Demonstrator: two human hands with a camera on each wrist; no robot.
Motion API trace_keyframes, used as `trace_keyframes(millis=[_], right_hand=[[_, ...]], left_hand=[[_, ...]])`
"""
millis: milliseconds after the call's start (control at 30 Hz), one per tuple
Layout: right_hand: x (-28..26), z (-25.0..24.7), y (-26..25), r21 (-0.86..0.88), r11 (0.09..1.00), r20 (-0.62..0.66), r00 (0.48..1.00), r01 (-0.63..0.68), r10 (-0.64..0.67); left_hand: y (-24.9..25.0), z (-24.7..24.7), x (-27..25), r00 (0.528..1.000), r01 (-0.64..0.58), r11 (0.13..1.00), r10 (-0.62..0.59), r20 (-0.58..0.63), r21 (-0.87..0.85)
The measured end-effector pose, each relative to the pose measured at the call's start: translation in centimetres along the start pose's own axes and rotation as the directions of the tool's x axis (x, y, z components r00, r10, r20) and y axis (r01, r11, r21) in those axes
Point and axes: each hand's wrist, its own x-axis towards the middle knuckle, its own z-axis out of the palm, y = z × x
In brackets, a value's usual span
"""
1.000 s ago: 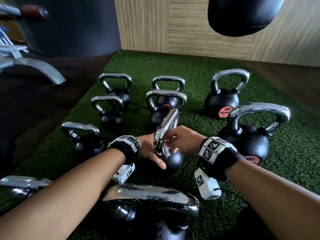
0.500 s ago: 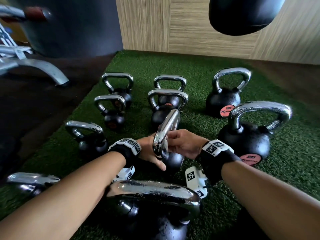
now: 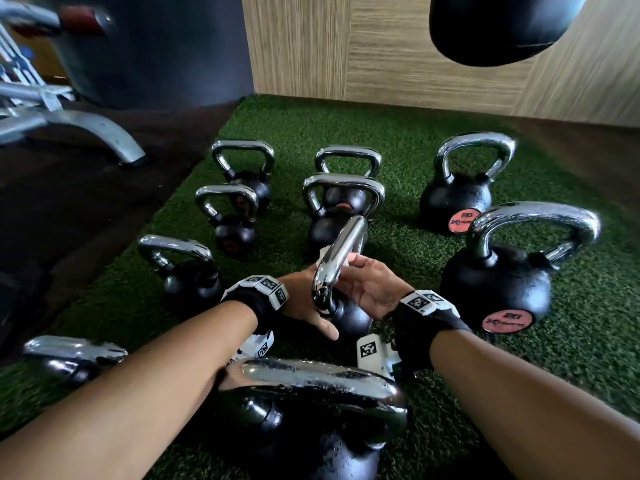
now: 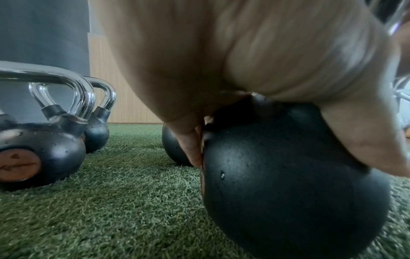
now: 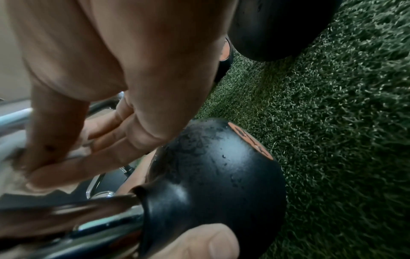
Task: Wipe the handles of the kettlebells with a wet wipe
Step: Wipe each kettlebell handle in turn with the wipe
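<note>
A small black kettlebell [image 3: 351, 318] stands on the green turf [image 3: 398, 133], its chrome handle [image 3: 341, 261] seen edge-on. My left hand [image 3: 306, 306] grips its body from the left, thumb across the front; in the left wrist view the fingers [image 4: 190, 140] and thumb curl round the black ball [image 4: 288, 184]. My right hand [image 3: 365, 280] pinches a white wet wipe [image 3: 323, 252] round the handle's upper part. The right wrist view shows those fingers [image 5: 93, 140] curled at the blurred handle above the ball [image 5: 210, 175].
Several other chrome-handled kettlebells stand around: a large wet one [image 3: 311, 382] just under my forearms, a 20 one [image 3: 498, 289] at the right, smaller ones [image 3: 228, 230] to the left and behind. A punching bag [image 3: 502, 26] hangs above. A bench frame [image 3: 86, 129] is at the left.
My right hand has slid the wipe up the handle from near its base toward the top bend. The left hand keeps its hold on the ball.
</note>
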Motion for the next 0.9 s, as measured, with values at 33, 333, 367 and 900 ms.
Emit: trace_keyframes(millis=[33,333,367,900], right_hand=[[0.1,0.1,-0.1,-0.016,1.000,-0.023,1.000,0.011,-0.011],[1.2,-0.4,-0.6,-0.107,0.983,-0.223,0.959,0.151,-0.172],[1.1,-0.5,-0.8,-0.161,0.973,-0.240,0.950,0.166,-0.202],[4.6,-1.4,-2.8,-0.787,0.617,-0.463,0.650,0.011,-0.603]], left_hand=[[0.0,0.0,0.0,1.000,0.007,1.000,-0.007,0.008,-0.001],[0.6,-0.1,-0.2,0.980,0.172,0.984,-0.176,0.093,0.047],[0.6,0.0,-0.2,0.981,0.171,0.985,-0.174,0.091,0.035],[0.7,-0.1,-0.1,0.971,0.207,0.978,-0.205,0.120,-0.005]])
